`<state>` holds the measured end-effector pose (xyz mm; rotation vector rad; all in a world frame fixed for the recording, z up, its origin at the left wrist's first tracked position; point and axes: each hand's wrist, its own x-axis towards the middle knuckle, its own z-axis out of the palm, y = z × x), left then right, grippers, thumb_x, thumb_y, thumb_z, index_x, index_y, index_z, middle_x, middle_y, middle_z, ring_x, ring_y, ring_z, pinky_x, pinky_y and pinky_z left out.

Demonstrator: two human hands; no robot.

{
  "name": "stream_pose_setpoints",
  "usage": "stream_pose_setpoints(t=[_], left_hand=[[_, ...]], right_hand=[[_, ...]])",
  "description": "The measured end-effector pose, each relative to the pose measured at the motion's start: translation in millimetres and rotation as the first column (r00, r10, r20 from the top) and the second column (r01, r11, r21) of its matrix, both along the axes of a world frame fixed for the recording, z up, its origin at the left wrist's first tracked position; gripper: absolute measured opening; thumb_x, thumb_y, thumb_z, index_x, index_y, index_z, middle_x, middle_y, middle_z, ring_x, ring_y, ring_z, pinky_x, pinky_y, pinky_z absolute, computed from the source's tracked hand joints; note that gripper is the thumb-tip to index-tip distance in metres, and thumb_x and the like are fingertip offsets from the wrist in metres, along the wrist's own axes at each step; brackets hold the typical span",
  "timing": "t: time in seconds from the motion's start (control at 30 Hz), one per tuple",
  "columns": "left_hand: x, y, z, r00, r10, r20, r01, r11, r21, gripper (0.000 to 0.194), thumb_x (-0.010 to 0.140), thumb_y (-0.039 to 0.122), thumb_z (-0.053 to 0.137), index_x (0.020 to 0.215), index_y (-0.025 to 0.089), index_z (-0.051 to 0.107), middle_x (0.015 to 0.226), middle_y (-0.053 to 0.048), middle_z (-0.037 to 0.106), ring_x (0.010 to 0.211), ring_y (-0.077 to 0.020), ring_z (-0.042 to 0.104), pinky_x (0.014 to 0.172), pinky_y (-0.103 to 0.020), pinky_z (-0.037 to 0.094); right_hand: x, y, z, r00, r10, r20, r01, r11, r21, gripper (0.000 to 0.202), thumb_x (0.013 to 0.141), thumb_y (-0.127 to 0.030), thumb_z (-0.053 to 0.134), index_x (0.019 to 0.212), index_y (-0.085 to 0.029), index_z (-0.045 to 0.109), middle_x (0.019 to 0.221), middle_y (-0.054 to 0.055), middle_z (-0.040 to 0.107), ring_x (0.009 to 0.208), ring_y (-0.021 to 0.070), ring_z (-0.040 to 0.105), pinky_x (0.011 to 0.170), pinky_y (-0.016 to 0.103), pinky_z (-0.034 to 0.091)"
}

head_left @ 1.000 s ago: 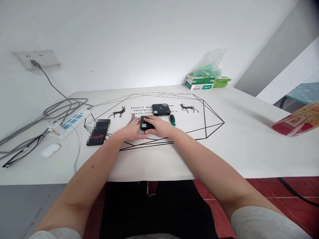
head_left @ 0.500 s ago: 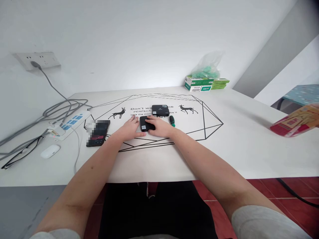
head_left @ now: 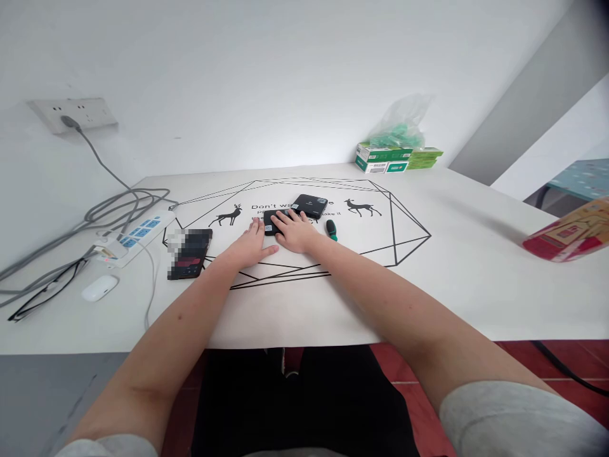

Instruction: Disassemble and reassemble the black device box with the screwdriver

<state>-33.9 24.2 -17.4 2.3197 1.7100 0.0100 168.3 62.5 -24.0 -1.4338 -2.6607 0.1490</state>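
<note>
Two flat black square boxes lie on the printed mat. My right hand rests spread on the right part of the nearer black box, covering much of it. The farther black box sits turned at an angle just beyond my right fingertips. Flat on the mat, left of the nearer box, is my left hand, its fingers apart and holding nothing. A small green and black tool lies to the right of my right hand.
On the left are a phone, a white power strip with coiled cables, glasses and a white mouse. Green boxes under a plastic bag stand by the wall. A red and yellow package is at right.
The nearer black box has moved away from me and slightly left, under my right hand. The farther box has turned at an angle. The view has shifted slightly.
</note>
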Motion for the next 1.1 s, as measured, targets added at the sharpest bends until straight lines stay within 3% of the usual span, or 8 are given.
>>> stream_pose_setpoints(t=[0.17,0.23,0.3,0.4,0.6,0.87,0.97,1.1], left_hand=[[3.5,-0.7,-1.3,1.000,-0.005,0.004,0.005,0.999,0.054,0.095,0.111,0.063,0.039,0.179,0.003,0.011,0.187,-0.027,0.001,0.175,-0.0402,0.006,0.139,-0.053,0.020],[6.9,-2.0,-0.8,1.000,-0.012,-0.025,0.014,0.996,0.087,0.088,0.113,0.057,0.039,0.180,0.007,0.014,0.188,-0.024,0.003,0.175,-0.0423,0.008,0.139,-0.057,0.018],[10.9,-4.2,0.8,0.997,-0.053,-0.062,0.059,0.993,0.104,0.078,0.114,0.050,0.037,0.181,0.013,0.020,0.189,-0.020,0.008,0.175,-0.0413,0.007,0.139,-0.060,0.015],[16.3,-8.2,4.2,0.986,-0.139,-0.092,0.147,0.985,0.093,0.070,0.116,0.046,0.033,0.181,0.021,0.026,0.190,-0.015,0.013,0.176,-0.0383,0.008,0.140,-0.060,0.012],[18.3,-10.8,6.0,0.981,-0.178,-0.079,0.182,0.982,0.043,0.066,0.117,0.051,0.036,0.179,0.028,0.035,0.191,-0.009,0.009,0.175,-0.0432,0.006,0.139,-0.062,0.016],[15.6,-5.8,0.4,0.978,-0.196,-0.076,0.201,0.978,0.062,0.066,0.116,0.053,0.037,0.178,0.027,0.039,0.190,-0.010,0.011,0.175,-0.0436,0.007,0.139,-0.063,0.014],[15.1,-4.7,-0.6,0.978,-0.198,-0.069,0.202,0.977,0.069,0.067,0.116,0.054,0.037,0.177,0.027,0.040,0.190,-0.011,0.013,0.175,-0.0444,0.008,0.139,-0.063,0.015],[12.6,-3.0,-2.6,0.978,-0.201,-0.053,0.205,0.976,0.076,0.067,0.115,0.055,0.038,0.177,0.028,0.041,0.190,-0.010,0.014,0.175,-0.0438,0.009,0.139,-0.062,0.015]], right_hand=[[13.3,27.1,10.0,0.997,0.069,-0.033,-0.069,0.997,-0.024,0.071,0.111,-0.054,0.042,0.175,-0.024,0.040,0.185,0.012,0.037,0.170,0.0437,0.032,0.140,0.066,0.021],[28.7,47.3,16.7,0.988,-0.081,-0.129,0.084,0.996,0.014,0.068,0.113,-0.057,0.037,0.171,-0.025,0.046,0.181,0.012,0.045,0.167,0.0394,0.040,0.139,0.060,0.027],[47.5,68.3,20.9,0.961,-0.232,-0.151,0.237,0.971,0.018,0.072,0.113,-0.055,0.036,0.172,-0.015,0.041,0.184,0.022,0.032,0.170,0.0482,0.029,0.136,0.069,0.026],[72.9,92.1,19.6,0.925,-0.370,-0.085,0.358,0.925,-0.130,0.077,0.103,-0.066,0.057,0.167,-0.024,0.046,0.187,0.018,0.026,0.173,0.0517,0.019,0.137,0.072,0.020],[100.4,112.5,13.3,0.931,-0.356,-0.083,0.333,0.919,-0.211,0.088,0.082,-0.066,0.083,0.150,-0.020,0.053,0.149,0.020,0.068,0.137,0.0395,0.065,0.112,0.050,0.056],[129.2,115.3,32.6,0.957,-0.265,0.118,0.289,0.905,-0.312,0.130,0.059,-0.049,0.094,0.173,-0.033,0.034,0.176,0.016,0.045,0.154,0.0492,0.051,0.119,0.064,0.052],[123.3,107.3,34.4,0.969,-0.208,0.133,0.242,0.906,-0.347,0.138,0.062,-0.056,0.093,0.178,-0.036,0.022,0.183,0.015,0.034,0.166,0.0502,0.035,0.130,0.070,0.040],[112.2,96.9,32.5,0.972,-0.232,0.024,0.228,0.919,-0.321,0.132,0.066,-0.051,0.091,0.178,-0.035,0.022,0.178,0.016,0.041,0.162,0.0500,0.039,0.129,0.072,0.039]])
